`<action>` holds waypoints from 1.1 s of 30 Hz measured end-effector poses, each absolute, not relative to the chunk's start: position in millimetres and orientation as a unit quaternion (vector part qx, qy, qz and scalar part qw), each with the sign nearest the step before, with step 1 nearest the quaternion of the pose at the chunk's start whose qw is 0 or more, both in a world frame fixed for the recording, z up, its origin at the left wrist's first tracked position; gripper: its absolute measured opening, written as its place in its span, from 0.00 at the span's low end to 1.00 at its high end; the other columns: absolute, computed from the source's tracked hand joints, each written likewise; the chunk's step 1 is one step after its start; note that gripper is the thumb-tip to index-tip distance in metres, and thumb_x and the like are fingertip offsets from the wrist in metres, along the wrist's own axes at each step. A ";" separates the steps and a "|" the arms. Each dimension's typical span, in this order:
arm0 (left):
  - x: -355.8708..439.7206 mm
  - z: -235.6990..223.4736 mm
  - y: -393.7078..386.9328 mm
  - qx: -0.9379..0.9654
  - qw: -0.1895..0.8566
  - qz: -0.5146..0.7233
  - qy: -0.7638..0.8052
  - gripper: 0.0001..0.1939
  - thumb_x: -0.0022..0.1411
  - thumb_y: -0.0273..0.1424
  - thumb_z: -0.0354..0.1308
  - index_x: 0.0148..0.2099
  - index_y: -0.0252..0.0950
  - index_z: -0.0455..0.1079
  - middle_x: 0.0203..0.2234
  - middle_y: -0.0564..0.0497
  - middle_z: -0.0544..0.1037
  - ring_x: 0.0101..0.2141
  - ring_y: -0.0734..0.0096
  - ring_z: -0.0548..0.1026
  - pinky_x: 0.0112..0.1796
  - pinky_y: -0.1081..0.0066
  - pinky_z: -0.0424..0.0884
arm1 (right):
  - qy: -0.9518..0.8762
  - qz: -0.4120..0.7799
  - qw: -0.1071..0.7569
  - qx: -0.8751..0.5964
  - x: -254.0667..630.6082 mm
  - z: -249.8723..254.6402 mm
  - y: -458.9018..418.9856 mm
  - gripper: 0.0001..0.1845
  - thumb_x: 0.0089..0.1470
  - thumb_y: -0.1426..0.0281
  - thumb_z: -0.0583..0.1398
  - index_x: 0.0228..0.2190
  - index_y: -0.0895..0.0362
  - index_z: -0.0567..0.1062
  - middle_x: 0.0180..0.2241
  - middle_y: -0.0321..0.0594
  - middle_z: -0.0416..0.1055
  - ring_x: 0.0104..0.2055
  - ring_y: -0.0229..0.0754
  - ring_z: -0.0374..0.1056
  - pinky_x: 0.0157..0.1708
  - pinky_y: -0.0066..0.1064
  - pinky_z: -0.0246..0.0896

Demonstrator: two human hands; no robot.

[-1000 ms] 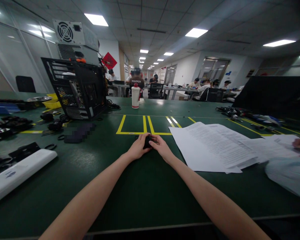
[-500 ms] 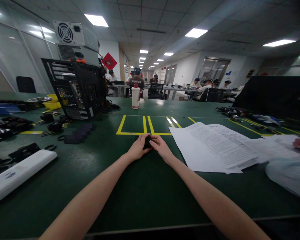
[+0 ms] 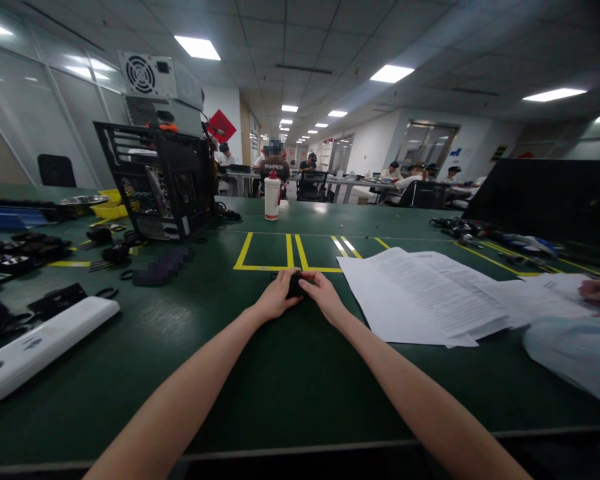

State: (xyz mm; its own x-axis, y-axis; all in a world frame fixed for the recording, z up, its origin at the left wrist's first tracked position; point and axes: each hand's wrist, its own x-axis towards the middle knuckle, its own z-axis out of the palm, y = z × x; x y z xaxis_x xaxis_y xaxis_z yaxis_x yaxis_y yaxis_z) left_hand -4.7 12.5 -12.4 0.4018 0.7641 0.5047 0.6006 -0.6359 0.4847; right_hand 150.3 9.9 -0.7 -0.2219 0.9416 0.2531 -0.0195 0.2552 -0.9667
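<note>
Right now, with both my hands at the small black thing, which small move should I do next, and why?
Perhaps ease the right hand slightly back, with the left hand steadying the small black thing. Fingers from both sides cover much of it, so its shape is hard to see, and the left hand seems wrapped around its side.

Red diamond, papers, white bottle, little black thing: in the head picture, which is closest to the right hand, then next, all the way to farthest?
1. Little black thing: at the fingers of the right hand.
2. Papers: just right of that hand.
3. White bottle: ahead, slightly left, across the table.
4. Red diamond: left, on the wall beyond.
</note>
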 end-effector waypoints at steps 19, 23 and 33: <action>-3.7 -14.6 14.2 0.829 0.106 0.366 0.410 0.32 0.49 0.31 0.57 0.54 0.38 0.46 0.48 0.45 0.58 0.48 0.60 0.62 0.46 0.59 0.62 | -0.626 0.495 0.487 -0.356 149.0 -3.4 9.3 0.16 0.44 0.69 0.57 0.39 0.53 0.65 0.42 0.38 0.65 0.46 0.40 0.61 0.48 0.38 0.53; -4.1 -13.0 13.3 0.830 0.113 0.359 0.411 0.32 0.49 0.31 0.57 0.54 0.39 0.46 0.49 0.45 0.57 0.48 0.59 0.61 0.46 0.59 0.62 | -0.636 0.513 0.466 -0.338 151.6 -1.3 5.1 0.16 0.44 0.69 0.58 0.39 0.53 0.65 0.43 0.37 0.64 0.47 0.39 0.60 0.49 0.36 0.53; -2.8 -11.9 14.6 0.827 0.125 0.360 0.413 0.32 0.49 0.32 0.57 0.54 0.38 0.46 0.47 0.45 0.58 0.47 0.59 0.63 0.45 0.59 0.63 | -0.655 0.458 0.481 -0.361 151.0 0.7 4.1 0.16 0.45 0.69 0.56 0.40 0.50 0.65 0.43 0.36 0.63 0.49 0.40 0.57 0.47 0.36 0.54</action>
State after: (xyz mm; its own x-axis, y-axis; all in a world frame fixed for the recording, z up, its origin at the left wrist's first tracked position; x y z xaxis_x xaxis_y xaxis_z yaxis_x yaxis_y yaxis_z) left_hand -2.8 14.6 -11.9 0.3996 0.7730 0.4928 0.5924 -0.6280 0.5046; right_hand 151.0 4.1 0.7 -0.2771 0.9131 0.2990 0.0323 0.3199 -0.9469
